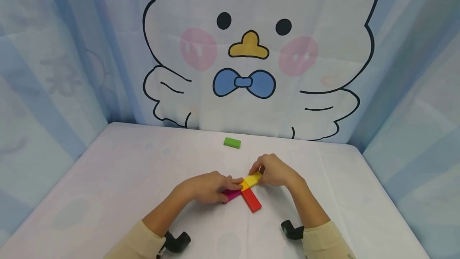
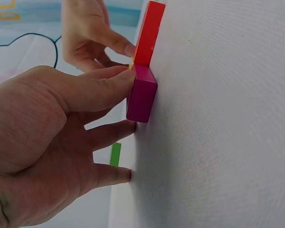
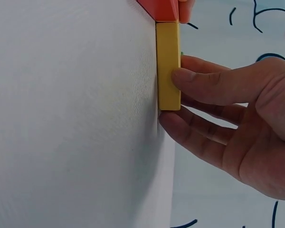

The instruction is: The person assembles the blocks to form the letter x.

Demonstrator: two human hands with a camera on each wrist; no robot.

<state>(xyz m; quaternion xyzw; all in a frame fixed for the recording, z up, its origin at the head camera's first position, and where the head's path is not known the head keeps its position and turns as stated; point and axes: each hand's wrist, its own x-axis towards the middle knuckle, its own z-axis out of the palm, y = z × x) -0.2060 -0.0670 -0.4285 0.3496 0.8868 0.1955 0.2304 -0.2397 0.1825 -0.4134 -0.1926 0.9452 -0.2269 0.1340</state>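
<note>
Several coloured blocks lie end to end on the white cloth. My left hand (image 1: 211, 187) grips a purple block (image 2: 142, 95), thumb on its near side. The left forefinger reaches over to a small orange-yellow piece (image 1: 244, 186) at the centre of the group. My right hand (image 1: 277, 170) pinches a yellow block (image 3: 168, 66) between thumb and fingers, its inner end against the centre. From there a red block (image 1: 251, 200) slants toward me, touched by neither hand in the head view.
Farther back on the table (image 1: 143, 155) lies a green block (image 1: 232, 143), apart from the others. Printed curtains (image 1: 244, 111) stand behind the table and at both sides. Dark wrist cameras (image 1: 177, 242) hang at both sleeves.
</note>
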